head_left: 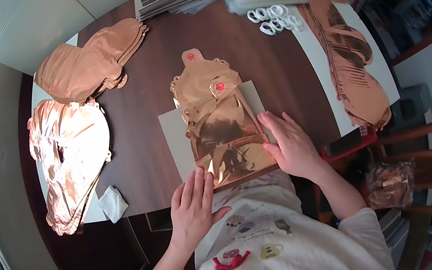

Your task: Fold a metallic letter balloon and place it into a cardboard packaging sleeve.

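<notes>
The left hand (190,203), fingers straight and gripping nothing, rests at the lower left corner of the folded foil (223,128), the right hand (290,148), fingers extended, equally unclenched, along its right edge, the foil lying partly over a grey card (175,136) on the tabletop (137,131).

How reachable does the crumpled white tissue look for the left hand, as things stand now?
Probably yes. Brown tabletop shows between the left hand and the crumpled white tissue, nothing appears to cover the tissue, and the hand looks flat, not clenched on anything.
</notes>
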Tool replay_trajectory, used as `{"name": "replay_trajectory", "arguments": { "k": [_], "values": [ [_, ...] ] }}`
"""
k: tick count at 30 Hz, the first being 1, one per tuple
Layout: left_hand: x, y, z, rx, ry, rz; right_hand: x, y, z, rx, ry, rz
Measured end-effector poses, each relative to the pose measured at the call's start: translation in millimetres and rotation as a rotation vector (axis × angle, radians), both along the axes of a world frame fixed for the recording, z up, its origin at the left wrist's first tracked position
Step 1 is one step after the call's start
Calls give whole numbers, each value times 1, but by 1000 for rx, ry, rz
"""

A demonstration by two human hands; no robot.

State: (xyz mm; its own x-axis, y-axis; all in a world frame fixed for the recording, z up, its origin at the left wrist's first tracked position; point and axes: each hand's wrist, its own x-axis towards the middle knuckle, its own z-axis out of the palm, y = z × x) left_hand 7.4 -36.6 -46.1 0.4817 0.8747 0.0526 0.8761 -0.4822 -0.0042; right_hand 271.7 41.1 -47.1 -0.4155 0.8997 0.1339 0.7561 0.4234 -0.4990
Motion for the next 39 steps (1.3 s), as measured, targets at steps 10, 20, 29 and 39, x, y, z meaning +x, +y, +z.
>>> {"name": "replay_trajectory", "arguments": {
  "k": [10, 20, 29, 39],
  "values": [
    [-8, 23, 3, 8, -127, -16, -3, -2, -2, 80, -16, -22],
    [28, 23, -3, 231, -224, 47, -13, -4, -7, 208, -69, -107],
    [65, -2, -8, -9, -136, -109, -17, -5, -4, 200, -50, -98],
    [64, 22, 6, -107, -32, -117, -15, -2, -4, 225, -69, -101]
  ]
}}
